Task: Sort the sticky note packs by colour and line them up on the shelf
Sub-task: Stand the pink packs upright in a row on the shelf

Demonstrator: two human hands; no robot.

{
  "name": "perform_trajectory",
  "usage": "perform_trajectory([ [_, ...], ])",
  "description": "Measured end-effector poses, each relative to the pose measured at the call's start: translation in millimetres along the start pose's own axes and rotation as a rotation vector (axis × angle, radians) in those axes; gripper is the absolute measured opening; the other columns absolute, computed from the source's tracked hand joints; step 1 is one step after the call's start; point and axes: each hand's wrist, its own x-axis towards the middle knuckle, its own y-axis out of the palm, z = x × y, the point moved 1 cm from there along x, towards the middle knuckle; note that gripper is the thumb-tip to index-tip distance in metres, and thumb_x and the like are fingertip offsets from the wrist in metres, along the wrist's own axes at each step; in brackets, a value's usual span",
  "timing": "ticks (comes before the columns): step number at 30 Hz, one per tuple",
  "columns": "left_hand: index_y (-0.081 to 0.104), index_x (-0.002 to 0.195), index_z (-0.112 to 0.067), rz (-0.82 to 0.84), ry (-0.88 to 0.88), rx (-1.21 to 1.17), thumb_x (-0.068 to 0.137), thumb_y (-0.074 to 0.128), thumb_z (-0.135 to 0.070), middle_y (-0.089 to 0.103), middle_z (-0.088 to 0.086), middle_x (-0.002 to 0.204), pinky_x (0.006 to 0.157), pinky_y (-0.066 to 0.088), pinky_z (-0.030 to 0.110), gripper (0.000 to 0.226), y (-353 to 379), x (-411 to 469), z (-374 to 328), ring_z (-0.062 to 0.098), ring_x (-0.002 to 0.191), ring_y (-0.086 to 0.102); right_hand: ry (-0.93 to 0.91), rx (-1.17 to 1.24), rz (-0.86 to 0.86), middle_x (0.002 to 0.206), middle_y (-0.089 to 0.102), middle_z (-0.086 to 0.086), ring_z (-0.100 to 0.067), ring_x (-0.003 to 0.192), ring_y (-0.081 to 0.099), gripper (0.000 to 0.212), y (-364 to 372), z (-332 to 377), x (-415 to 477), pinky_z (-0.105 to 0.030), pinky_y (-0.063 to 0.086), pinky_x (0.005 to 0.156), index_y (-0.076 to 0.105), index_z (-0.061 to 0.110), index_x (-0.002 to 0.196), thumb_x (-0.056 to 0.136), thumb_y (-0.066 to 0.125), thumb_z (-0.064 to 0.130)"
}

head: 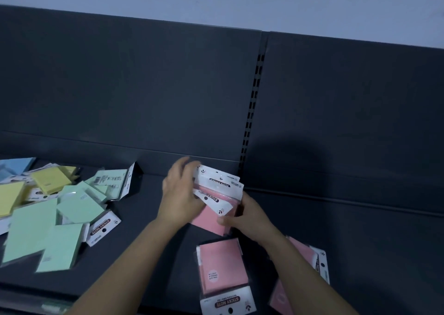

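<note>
On the dark shelf (149, 223), close to its back wall, two hands hold one bunch of pink packs (218, 183). The packs in the bunch are fanned out a bit, so their white tops stick out at different angles. The white tops point to 12 o'clock.

The left hand (181, 194) grips the bunch from the 9 o'clock side, with its fingers curled over the top edge. The right hand (243, 218) grips it from the 4 o'clock side, with the thumb pressed on the pink front.

Straight down from the bunch, at 6 o'clock, a loose pink pack (222, 269) lies flat on the shelf with its white top near the front edge. One more pink pack (320, 265) lies at 4 o'clock, partly hidden under the right arm.

Far off at 9 o'clock sits a messy heap. Green packs (31, 230) are nearest the front. Yellow packs (51, 180) lie behind them, and a blue pack (16, 167) is at the very back.

A post with little slots (252, 103) goes up the back wall at 12 o'clock.
</note>
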Motion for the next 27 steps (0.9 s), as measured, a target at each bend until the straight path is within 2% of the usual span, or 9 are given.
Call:
perform_trajectory([
  [2, 0.017, 0.149, -0.021, 0.150, -0.265, -0.376, 0.063, 0.088, -0.024, 0.033, -0.013, 0.138, 0.105, 0.030, 0.031, 0.111, -3, 0, 12, 0.006, 0.127, 0.034, -0.031, -0.081, -0.005, 0.115, 0.061, 0.018, 0.010, 0.100, 0.058, 0.065, 1, 0, 0, -0.001, 0.041, 0.077, 0.053, 0.027, 0.125, 0.073, 0.073, -0.007],
  [3, 0.014, 0.150, -0.021, 0.243, -0.352, -0.568, 0.063, 0.088, -0.017, 0.041, -0.013, 0.134, 0.102, 0.036, 0.029, 0.115, -1, -2, 19, 0.008, 0.124, 0.042, -0.041, -0.092, -0.021, 0.112, 0.060, 0.021, 0.015, 0.097, 0.057, 0.065, 2, -1, 1, 0.000, 0.041, 0.076, 0.053, 0.027, 0.125, 0.074, 0.069, -0.011],
  [6, 0.053, 0.124, -0.017, 0.398, -0.351, -0.781, 0.062, 0.082, 0.001, 0.069, -0.005, 0.112, 0.083, 0.051, 0.023, 0.071, 11, -4, 32, 0.024, 0.110, 0.063, -0.062, -0.055, -0.111, 0.108, 0.062, 0.024, 0.018, 0.095, 0.057, 0.069, 3, 2, 5, -0.006, 0.045, 0.080, 0.054, 0.031, 0.121, 0.073, 0.055, -0.018],
  [8, 0.060, 0.110, -0.023, 0.305, -0.339, -0.757, 0.070, 0.075, 0.010, 0.072, -0.006, 0.102, 0.076, 0.052, 0.021, 0.054, 16, -1, 31, 0.021, 0.101, 0.066, -0.075, -0.036, -0.165, 0.110, 0.064, 0.022, 0.013, 0.100, 0.058, 0.068, 3, 2, 11, -0.009, 0.046, 0.085, 0.055, 0.034, 0.118, 0.074, 0.056, -0.017],
  [10, 0.058, 0.112, -0.030, 0.227, -0.303, -0.712, 0.074, 0.074, 0.004, 0.069, -0.010, 0.107, 0.084, 0.052, 0.027, 0.054, 19, 6, 32, 0.014, 0.103, 0.064, -0.069, -0.022, -0.212, 0.113, 0.064, 0.020, 0.007, 0.107, 0.058, 0.061, 1, 3, 18, -0.009, 0.044, 0.089, 0.054, 0.036, 0.118, 0.079, 0.058, -0.012],
  [16, 0.042, 0.133, -0.025, 0.346, -0.247, -0.523, 0.085, 0.063, 0.003, 0.054, -0.010, 0.126, 0.102, 0.038, 0.022, 0.060, 34, -1, 39, 0.006, 0.118, 0.051, 0.041, -0.101, -0.136, 0.132, 0.052, 0.013, -0.003, 0.122, 0.047, 0.060, 13, -12, 27, -0.013, 0.032, 0.100, 0.034, 0.024, 0.143, 0.092, 0.049, -0.002],
  [20, 0.046, 0.131, -0.022, 0.317, -0.244, -0.364, 0.091, 0.058, -0.007, 0.056, -0.012, 0.119, 0.089, 0.037, 0.020, 0.044, 33, 10, 34, 0.005, 0.106, 0.053, 0.042, -0.218, -0.247, 0.126, 0.057, 0.006, -0.011, 0.114, 0.053, 0.048, 11, -14, 37, -0.020, 0.038, 0.093, 0.039, 0.020, 0.136, 0.093, 0.050, 0.002],
  [24, 0.057, 0.108, -0.019, 0.216, -0.248, -0.227, 0.089, 0.062, -0.012, 0.064, -0.005, 0.094, 0.060, 0.037, 0.007, 0.020, 36, 29, 27, -0.009, 0.067, 0.055, 0.037, -0.292, -0.403, 0.111, 0.065, 0.003, -0.018, 0.101, 0.062, 0.033, 2, -10, 47, -0.028, 0.047, 0.084, 0.046, 0.020, 0.118, 0.090, 0.056, 0.006],
  [27, 0.060, 0.104, -0.013, 0.184, -0.252, -0.102, 0.089, 0.063, -0.019, 0.052, 0.000, 0.094, 0.071, 0.038, 0.022, 0.016, 42, 38, 23, 0.011, 0.080, 0.051, 0.020, -0.320, -0.458, 0.110, 0.067, 0.002, -0.019, 0.100, 0.062, 0.030, -1, -8, 53, -0.029, 0.048, 0.083, 0.051, 0.017, 0.117, 0.090, 0.059, 0.007],
])
